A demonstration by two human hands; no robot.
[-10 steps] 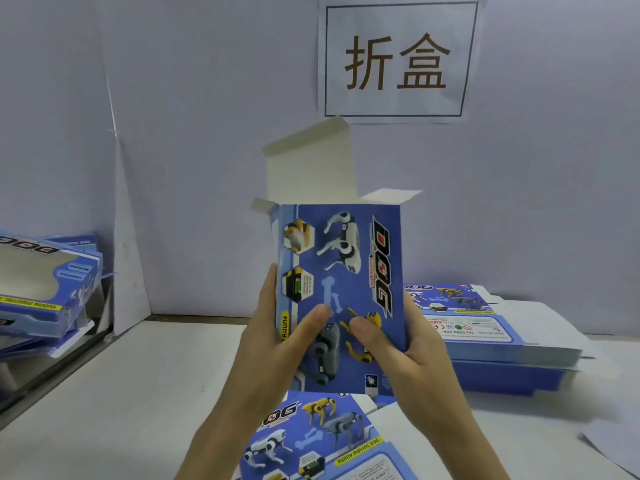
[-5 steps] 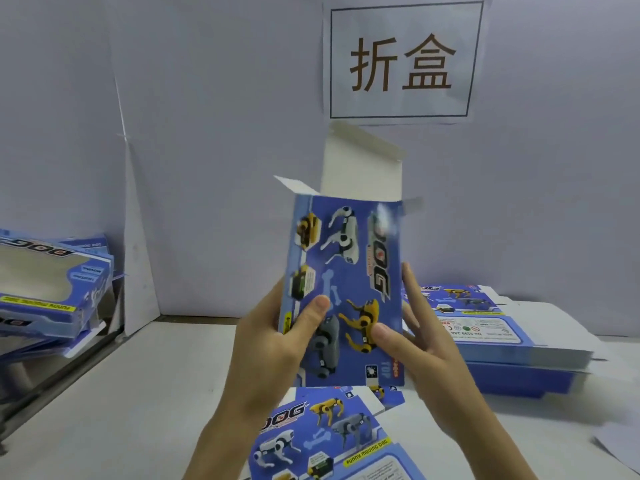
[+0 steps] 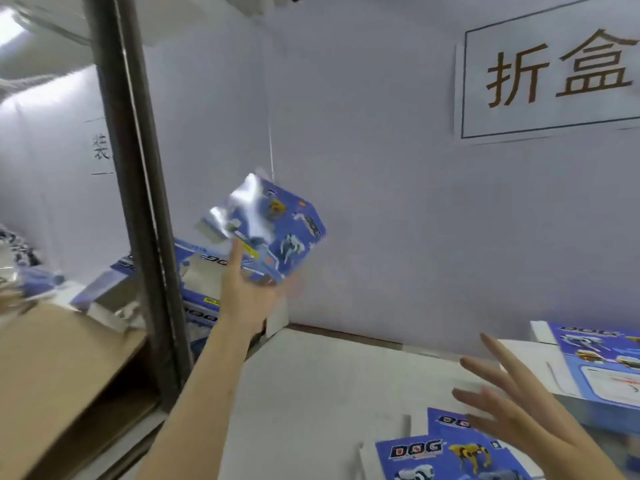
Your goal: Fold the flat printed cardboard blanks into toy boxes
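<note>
While the left hand (image 3: 249,289) stretches toward centre left, it grips the folded box (image 3: 273,230) by its lower edge, thumb on the near face (fingers behind are blurred), likely to add it to the pile of finished boxes (image 3: 197,271) beyond the dark post (image 3: 138,202). The right hand (image 3: 526,420) hangs spread and empty at lower right, over the flat blanks (image 3: 426,455), ready for another. What the brown carton (image 3: 52,358), lower left, holds is hidden.

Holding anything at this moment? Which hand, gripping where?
The left hand holds the folded box by its lower end, thumb on the near face; motion blur hides the fingers. The right hand is open, holding nothing.
</note>
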